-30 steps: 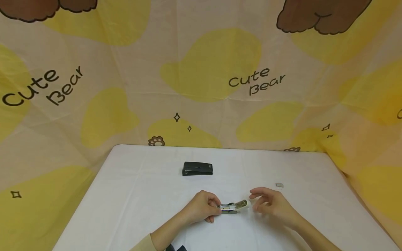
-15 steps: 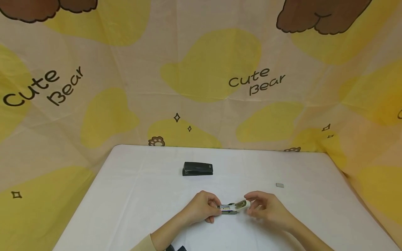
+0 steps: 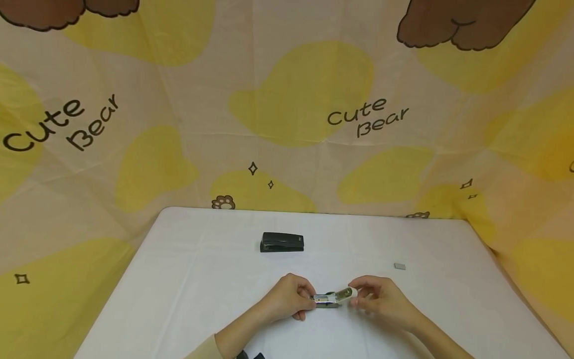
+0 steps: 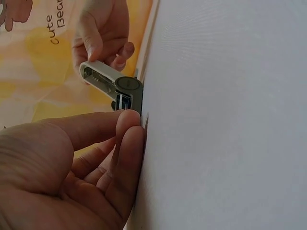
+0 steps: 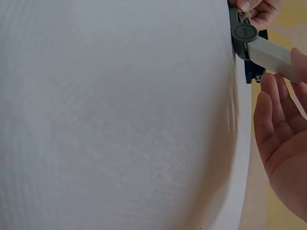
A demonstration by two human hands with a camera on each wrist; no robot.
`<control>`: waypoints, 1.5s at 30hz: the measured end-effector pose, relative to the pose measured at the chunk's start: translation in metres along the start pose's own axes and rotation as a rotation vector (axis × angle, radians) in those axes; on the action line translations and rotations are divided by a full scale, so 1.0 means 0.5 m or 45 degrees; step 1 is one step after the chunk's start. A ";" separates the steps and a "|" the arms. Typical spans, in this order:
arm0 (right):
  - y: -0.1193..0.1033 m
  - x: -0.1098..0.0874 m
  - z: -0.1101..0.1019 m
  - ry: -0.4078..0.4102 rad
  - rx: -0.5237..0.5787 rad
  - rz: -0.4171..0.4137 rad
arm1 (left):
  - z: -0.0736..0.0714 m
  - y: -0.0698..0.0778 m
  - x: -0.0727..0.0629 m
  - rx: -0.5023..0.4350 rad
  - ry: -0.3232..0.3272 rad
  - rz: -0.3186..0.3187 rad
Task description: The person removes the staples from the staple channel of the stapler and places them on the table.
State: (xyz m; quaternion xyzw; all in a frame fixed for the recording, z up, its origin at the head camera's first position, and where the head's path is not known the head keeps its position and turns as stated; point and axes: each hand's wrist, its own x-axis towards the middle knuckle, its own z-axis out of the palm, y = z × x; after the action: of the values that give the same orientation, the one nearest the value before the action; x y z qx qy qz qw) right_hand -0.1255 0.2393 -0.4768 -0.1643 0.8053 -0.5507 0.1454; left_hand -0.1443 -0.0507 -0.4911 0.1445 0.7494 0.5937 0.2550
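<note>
A small stapler (image 3: 326,299) with a grey-green base lies low over the white table, its white top cover (image 3: 344,295) swung up and back so the metal staple channel shows. My left hand (image 3: 289,297) pinches the channel end between thumb and fingers, which hide that tip. From the other side, my right hand (image 3: 381,300) holds the free end of the cover between thumb and fingers. In the left wrist view the cover's hollow inside (image 4: 100,79) faces out, and a round hinge disc (image 4: 128,83) joins it to the base.
A black stapler (image 3: 281,242) lies farther back on the white table (image 3: 202,259). To the right, beyond my right hand, is a small grey strip of staples (image 3: 399,266). Dark objects (image 3: 257,355) peek in at the bottom edge near my left sleeve. A patterned yellow cloth (image 3: 300,94) hangs behind.
My right hand has come left, from just off the cover's end to holding it. The left hand and the small stapler have stayed almost still.
</note>
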 end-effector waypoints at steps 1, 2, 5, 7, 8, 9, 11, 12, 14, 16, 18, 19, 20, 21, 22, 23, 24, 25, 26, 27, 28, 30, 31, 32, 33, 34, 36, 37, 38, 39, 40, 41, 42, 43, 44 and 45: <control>0.000 0.000 0.000 0.000 0.001 0.003 | 0.000 0.003 -0.001 0.011 -0.002 -0.005; -0.001 0.000 -0.001 -0.001 0.000 0.005 | 0.000 0.005 -0.001 0.024 -0.005 -0.008; -0.003 -0.001 -0.003 -0.001 -0.004 0.009 | -0.001 0.011 -0.001 0.067 -0.017 -0.011; -0.004 -0.001 -0.005 -0.001 -0.015 0.003 | 0.000 0.014 0.001 0.095 -0.026 -0.006; -0.004 -0.002 -0.006 -0.001 -0.019 0.000 | 0.000 0.015 0.002 0.109 -0.029 -0.002; -0.004 -0.002 -0.007 0.001 -0.023 -0.004 | 0.001 0.017 0.003 0.120 -0.031 0.001; -0.004 -0.003 -0.010 0.006 -0.034 -0.018 | 0.003 0.019 0.006 0.142 -0.033 0.010; -0.004 -0.004 -0.011 0.008 -0.039 -0.027 | 0.004 0.021 0.008 0.151 -0.033 0.012; -0.003 -0.005 -0.014 0.012 -0.048 -0.046 | 0.006 0.023 0.011 0.160 -0.035 0.009; -0.001 -0.006 -0.016 0.019 -0.057 -0.052 | 0.008 0.026 0.015 0.164 -0.038 0.005; 0.001 -0.006 -0.019 0.026 -0.066 -0.043 | 0.010 0.028 0.020 0.172 -0.039 -0.001; 0.002 -0.006 -0.021 0.030 -0.072 -0.036 | 0.012 0.030 0.023 0.179 -0.040 -0.003; 0.002 -0.006 -0.022 0.037 -0.077 -0.023 | 0.013 0.032 0.025 0.192 -0.039 -0.004; 0.003 -0.006 -0.024 0.043 -0.080 -0.009 | 0.014 0.035 0.027 0.201 -0.038 -0.004; 0.004 -0.005 -0.025 0.050 -0.088 0.006 | 0.016 0.037 0.031 0.217 -0.039 -0.004; 0.004 -0.005 -0.027 0.054 -0.091 0.013 | 0.017 0.039 0.035 0.233 -0.038 -0.003; 0.005 -0.005 -0.029 0.059 -0.096 0.016 | 0.017 0.040 0.039 0.246 -0.038 -0.003; 0.005 -0.005 -0.030 0.062 -0.099 0.015 | 0.018 0.042 0.042 0.259 -0.039 -0.004; 0.005 -0.005 -0.032 0.066 -0.100 0.015 | 0.019 0.045 0.045 0.266 -0.040 -0.004; 0.006 -0.005 -0.035 0.070 -0.100 0.013 | 0.019 0.046 0.048 0.273 -0.042 -0.004; 0.006 -0.005 -0.036 0.074 -0.103 0.004 | 0.019 0.048 0.052 0.283 -0.042 -0.004; 0.007 -0.005 -0.041 0.081 -0.108 -0.015 | 0.020 0.053 0.057 0.294 -0.042 -0.003; 0.007 -0.005 -0.043 0.084 -0.109 -0.022 | 0.020 0.055 0.061 0.300 -0.043 -0.005; 0.008 -0.004 -0.045 0.090 -0.117 -0.030 | 0.020 0.057 0.064 0.305 -0.043 -0.005; 0.009 -0.003 -0.047 0.095 -0.122 -0.030 | 0.020 0.058 0.068 0.313 -0.043 -0.006; 0.010 -0.002 -0.050 0.099 -0.128 -0.036 | 0.021 0.060 0.071 0.316 -0.043 -0.007; 0.011 0.000 -0.055 0.110 -0.138 -0.032 | 0.022 0.064 0.078 0.317 -0.042 -0.014; 0.011 0.001 -0.057 0.114 -0.139 -0.033 | 0.022 0.065 0.083 0.317 -0.040 -0.016; 0.011 0.002 -0.059 0.118 -0.142 -0.029 | 0.023 0.067 0.086 0.316 -0.040 -0.021; 0.011 0.004 -0.061 0.122 -0.142 -0.025 | 0.023 0.069 0.090 0.315 -0.039 -0.023; 0.012 0.005 -0.063 0.126 -0.148 -0.027 | 0.024 0.070 0.094 0.318 -0.037 -0.025; 0.012 0.007 -0.066 0.132 -0.149 -0.022 | 0.025 0.071 0.098 0.323 -0.034 -0.026; 0.013 0.008 -0.068 0.138 -0.150 -0.019 | 0.026 0.072 0.102 0.328 -0.030 -0.028; 0.014 0.009 -0.070 0.144 -0.152 -0.016 | 0.026 0.073 0.105 0.334 -0.028 -0.030; 0.015 0.011 -0.072 0.151 -0.154 -0.010 | 0.027 0.074 0.108 0.337 -0.024 -0.033; 0.015 0.012 -0.073 0.158 -0.154 -0.002 | 0.028 0.074 0.111 0.339 -0.021 -0.035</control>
State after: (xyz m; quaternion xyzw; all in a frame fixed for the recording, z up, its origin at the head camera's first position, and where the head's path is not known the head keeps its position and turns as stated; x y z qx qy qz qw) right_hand -0.1467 0.2703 -0.4714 -0.1391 0.8445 -0.5102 0.0844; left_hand -0.1857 -0.0009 -0.4693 0.1716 0.8214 0.4843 0.2476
